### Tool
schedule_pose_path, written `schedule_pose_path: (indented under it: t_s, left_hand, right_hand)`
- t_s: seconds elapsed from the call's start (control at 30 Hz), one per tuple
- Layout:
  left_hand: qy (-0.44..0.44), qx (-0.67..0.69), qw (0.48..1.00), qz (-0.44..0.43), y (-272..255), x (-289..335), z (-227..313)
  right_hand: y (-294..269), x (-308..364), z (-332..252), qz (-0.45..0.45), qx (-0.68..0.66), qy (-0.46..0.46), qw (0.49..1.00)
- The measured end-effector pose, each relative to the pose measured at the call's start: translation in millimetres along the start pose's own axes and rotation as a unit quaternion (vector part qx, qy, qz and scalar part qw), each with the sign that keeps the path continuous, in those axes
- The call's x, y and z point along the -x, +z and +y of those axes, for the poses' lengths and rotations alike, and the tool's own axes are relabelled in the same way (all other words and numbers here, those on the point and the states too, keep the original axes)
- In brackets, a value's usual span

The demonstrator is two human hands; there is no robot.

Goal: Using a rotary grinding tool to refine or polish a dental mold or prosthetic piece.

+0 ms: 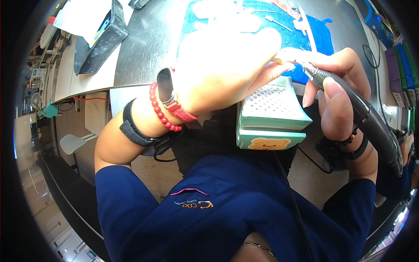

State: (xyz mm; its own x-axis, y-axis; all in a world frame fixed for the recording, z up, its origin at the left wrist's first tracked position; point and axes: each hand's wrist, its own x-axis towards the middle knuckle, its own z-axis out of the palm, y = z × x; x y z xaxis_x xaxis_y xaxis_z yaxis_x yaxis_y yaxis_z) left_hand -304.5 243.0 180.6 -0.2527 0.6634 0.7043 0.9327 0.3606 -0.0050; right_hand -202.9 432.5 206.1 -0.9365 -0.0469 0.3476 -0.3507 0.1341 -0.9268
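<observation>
Well, the left hand point(233, 65) pinches a small pale piece point(277, 60) just beyond the green box point(273, 123), and the right hand point(339, 102) grips a dark handpiece point(379, 131). I'd brace fingertips against each other and press lightly.

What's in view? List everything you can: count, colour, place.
Handpiece: one, black, right of centre
Perforated box: one, mint green, centre
Towel: one, blue, top centre
Thin tools: several, pale, on the towel
Tabletop: one, dark grey, top
Bin: one, black, upper left
Seat: one, white, left
Bead bracelet: one, red, left wrist
Watch: one, black, left wrist
Shirt: one, navy, bottom
Left hand: one, bare, glare-washed, centre
Right hand: one, bare, around the handpiece
</observation>
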Motion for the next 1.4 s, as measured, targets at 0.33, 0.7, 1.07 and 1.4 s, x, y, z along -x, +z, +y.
schedule_pose_path:
  t_s: [0.33, 0.7, 1.07, 1.4]
  left_hand:
    - [-0.009, -0.011, 1.0, 0.004, -5.7, 0.1, 6.3]
    - [0.11, -0.032, 0.993, -0.001, -2.7, 1.3, -25.2]
    - [0.098, -0.066, 0.991, -0.065, -19.7, -15.8, 10.1]
    - [0.086, 0.028, 0.993, 0.078, 15.1, 13.2, -22.7]
  right_hand:
    - [-5.6, 0.0, 0.6, -0.026, 0.018, 0.006, 0.999]
    - [6.2, -11.7, 17.5, 0.077, -0.068, 0.066, 0.993]
    - [-7.2, -8.3, 11.0, 0.008, 0.011, -0.008, 1.0]
    - [-8.5, 5.6, -2.8, -0.016, 0.012, 0.038, 0.999]
